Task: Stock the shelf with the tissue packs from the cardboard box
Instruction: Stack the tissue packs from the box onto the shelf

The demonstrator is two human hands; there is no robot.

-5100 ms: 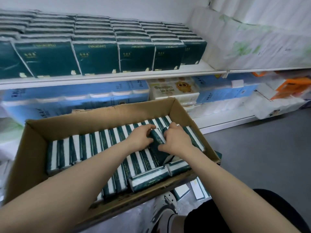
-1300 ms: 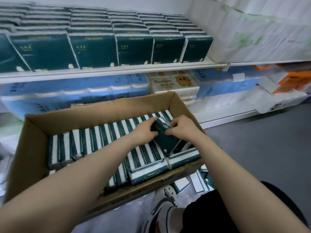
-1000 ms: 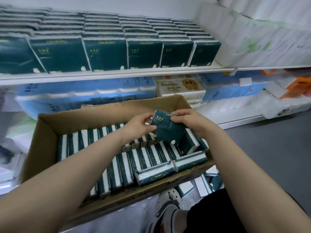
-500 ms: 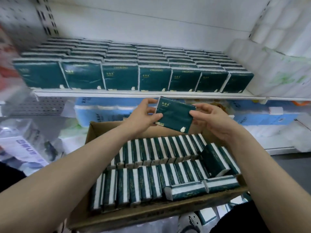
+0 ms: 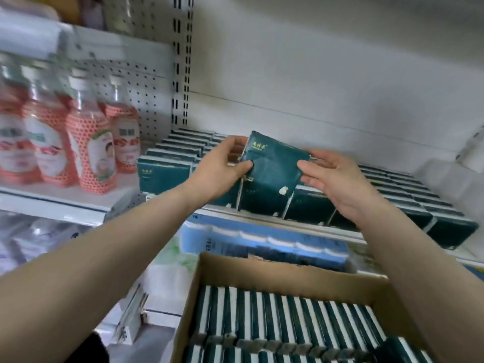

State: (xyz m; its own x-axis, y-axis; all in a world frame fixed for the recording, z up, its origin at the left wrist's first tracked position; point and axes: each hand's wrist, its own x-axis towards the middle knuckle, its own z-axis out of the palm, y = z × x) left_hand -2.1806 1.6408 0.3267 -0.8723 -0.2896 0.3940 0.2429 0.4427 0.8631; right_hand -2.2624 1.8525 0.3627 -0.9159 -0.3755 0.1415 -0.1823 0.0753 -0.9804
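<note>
Both arms bare along their whole visible length: left forearm [image 5: 104, 271], right forearm [image 5: 419, 271]. Bare left hand [image 5: 220, 166], bare right hand [image 5: 337, 179]. Small black patch [image 5: 95, 347] at bottom edge, possibly dark clothing; cannot tell.

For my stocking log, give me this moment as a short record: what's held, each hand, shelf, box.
held: dark green plastic-wrapped tissue pack, tilted, in front of the shelved packs
left hand: pinches its left edge
right hand: pinches its right edge
white metal shelf: rows of matching packs
brown cardboard box: holds upright packs
further left: blurred pink-labelled bottles
</note>
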